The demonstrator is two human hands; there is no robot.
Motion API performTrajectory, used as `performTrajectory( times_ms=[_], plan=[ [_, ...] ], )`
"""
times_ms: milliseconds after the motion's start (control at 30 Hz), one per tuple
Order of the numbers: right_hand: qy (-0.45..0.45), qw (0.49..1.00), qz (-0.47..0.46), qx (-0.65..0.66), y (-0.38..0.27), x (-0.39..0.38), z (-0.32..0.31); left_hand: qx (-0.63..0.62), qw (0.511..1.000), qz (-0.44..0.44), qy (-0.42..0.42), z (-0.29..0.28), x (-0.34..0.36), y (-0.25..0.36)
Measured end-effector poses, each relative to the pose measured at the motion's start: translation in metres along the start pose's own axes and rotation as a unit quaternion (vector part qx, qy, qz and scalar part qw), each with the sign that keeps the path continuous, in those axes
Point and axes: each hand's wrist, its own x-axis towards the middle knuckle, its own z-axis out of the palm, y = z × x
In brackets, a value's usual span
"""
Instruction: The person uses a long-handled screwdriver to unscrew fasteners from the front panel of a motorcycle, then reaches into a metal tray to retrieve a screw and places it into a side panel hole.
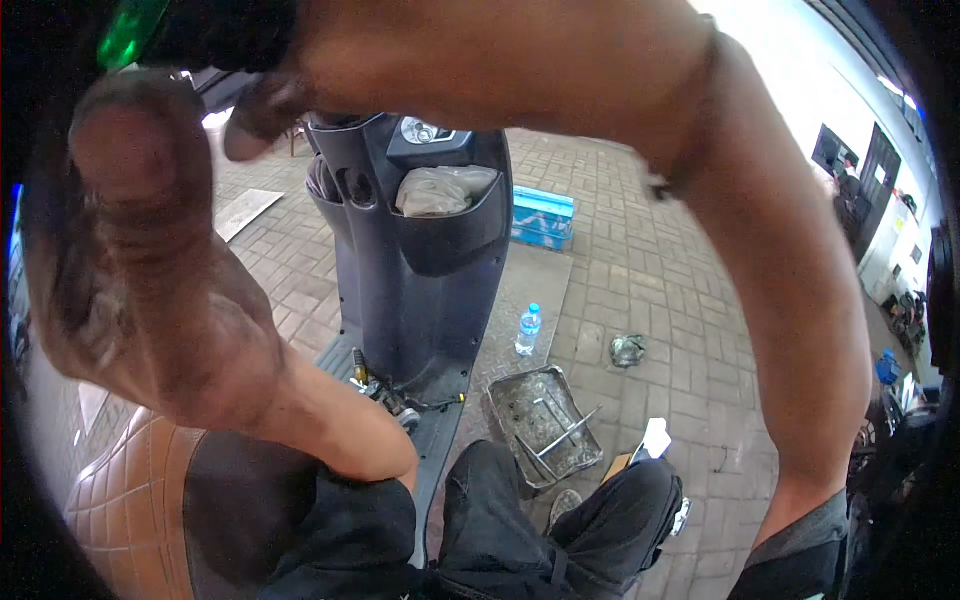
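Observation:
My left hand [160, 260] is raised very close at the left, thumb pointing up; its other fingers are in shadow, so their grip is unclear. My right hand [310, 70] reaches across the top beside a black object with a green light [180, 30]; its fingertips are partly hidden. Behind them stands a dark scooter front panel [410, 300] with a plastic bag [440, 190] in its pocket. Small metal parts with a short cable [390, 400] lie on its footboard. The brown quilted seat [130, 500] is at lower left.
A metal tray [499, 420] with rods rests on the paved floor, near a water bottle [529, 330], a crumpled bundle [627, 350] and my knees. A blue box [542, 225] stands behind the panel. At far right are a person [848, 190] and assorted equipment along the wall.

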Motion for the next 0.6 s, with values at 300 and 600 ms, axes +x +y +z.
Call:
performTrajectory(
  times_ms=[300,600],
  plan=[
    [0.031,0.999,-0.016,0.021,-0.005,0.012,0.008,0.096,0.989,0.108,-0.032,-0.01,0.0,-0.021],
    [0.087,0.995,-0.012,0.037,-0.003,0.01,0.014,0.241,0.933,0.259,-0.072,-0.015,0.036,-0.035]
  ],
)
